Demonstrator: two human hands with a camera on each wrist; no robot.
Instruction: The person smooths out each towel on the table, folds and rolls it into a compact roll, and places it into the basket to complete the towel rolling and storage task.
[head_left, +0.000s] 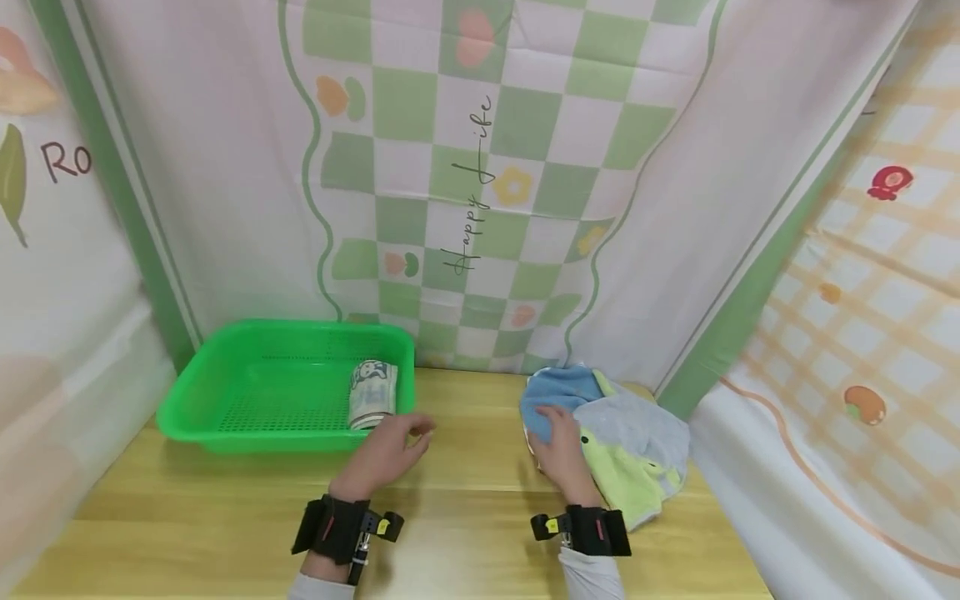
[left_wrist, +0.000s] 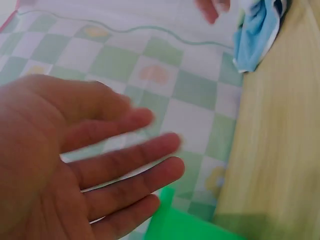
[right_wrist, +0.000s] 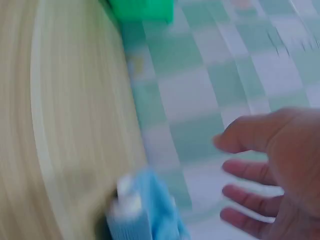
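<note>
The green basket (head_left: 255, 442) sits on the wooden surface (head_left: 465, 500). A rolled cloth (head_left: 372, 396) lies inside the basket, by its right end. The roll is whitish, with a blue picture and stripes on it.

The left hand (head_left: 386, 454) is at the basket's front right corner, close to the roll. Its grip is loose and holds nothing. The thumb is apart from the other fingers, and those fingers are nearly straight. I cannot tell if this hand touches the basket.

A soft heap of cloth (head_left: 637, 429) lies on the surface to the right of the basket, well apart from it. The heap is blue on the side near the basket, grey at the far right and yellow-green at the front. There is a small black dot like an eye on it.

The right hand (head_left: 558, 446) is to the right of the basket, over the blue part of the heap. Its grip is wide, with the fingers spread, and it holds nothing. The right wrist view shows a gap between its fingers and the blue cloth.

Behind the basket hangs a white and green checked curtain (head_left: 405, 104) with the words "Happy Life".
</note>
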